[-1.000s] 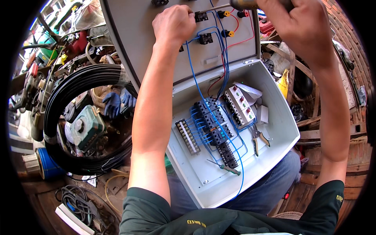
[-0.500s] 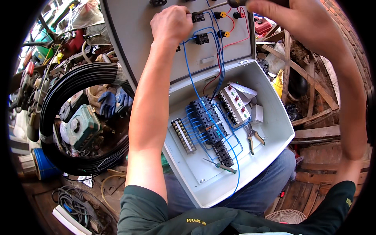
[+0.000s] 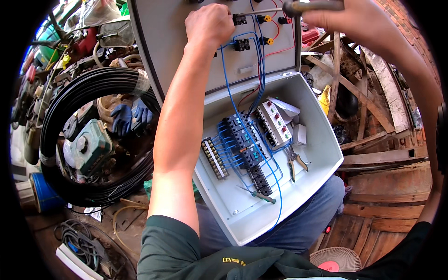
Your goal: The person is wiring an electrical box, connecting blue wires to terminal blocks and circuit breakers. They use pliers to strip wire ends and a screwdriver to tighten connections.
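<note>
My left hand [image 3: 209, 24] is curled at the left of a black switch block [image 3: 240, 19] on the grey enclosure lid [image 3: 182, 56]; what its fingertips grip is hidden. My right hand [image 3: 345, 21] holds a dark-handled screwdriver [image 3: 312, 5], its shaft pointing left toward that block. Blue and red wires run from the switches and yellow and red terminals [image 3: 265, 41] into the pale open box [image 3: 317, 149] across my legs. Inside are contactors [image 3: 245, 142], breakers [image 3: 274, 122], a terminal strip [image 3: 212, 158], pliers [image 3: 296, 165] and a green-handled screwdriver [image 3: 261, 196].
At left lie a large black cable coil [image 3: 56, 121], blue gloves [image 3: 122, 119], a green plastic-cased item [image 3: 91, 144], a blue bucket [image 3: 46, 191] and cluttered hardware. At right are broken boards [image 3: 368, 107], a brick wall [image 3: 392, 11] and a fan [image 3: 333, 259] below.
My right arm has swung outward to the right, with the screwdriver handle still at its hand. My left hand stays by the switch block. The view has shifted slightly.
</note>
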The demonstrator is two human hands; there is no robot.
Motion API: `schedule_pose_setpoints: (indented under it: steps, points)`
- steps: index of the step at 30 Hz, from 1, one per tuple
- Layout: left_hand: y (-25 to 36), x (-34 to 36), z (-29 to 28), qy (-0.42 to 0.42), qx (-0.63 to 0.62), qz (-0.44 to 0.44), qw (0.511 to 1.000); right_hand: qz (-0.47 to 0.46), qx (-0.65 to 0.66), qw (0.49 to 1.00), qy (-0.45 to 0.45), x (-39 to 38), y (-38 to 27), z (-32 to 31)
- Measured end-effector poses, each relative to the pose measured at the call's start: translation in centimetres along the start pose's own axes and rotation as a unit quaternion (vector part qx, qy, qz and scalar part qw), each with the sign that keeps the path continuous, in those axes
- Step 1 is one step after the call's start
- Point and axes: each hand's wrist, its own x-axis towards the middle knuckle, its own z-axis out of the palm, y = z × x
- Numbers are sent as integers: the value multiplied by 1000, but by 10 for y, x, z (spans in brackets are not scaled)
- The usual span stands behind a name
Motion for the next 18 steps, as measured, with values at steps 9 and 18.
schedule_pose_setpoints:
  steps: [9, 18]
  points:
    - [37, 5, -5, -41, -45, -5, 998, -223, -219, 950, 25, 12, 32, -1]
    - [44, 7, 2, 5, -63, 17, 998, 48, 14, 999, -1, 0, 9, -4]
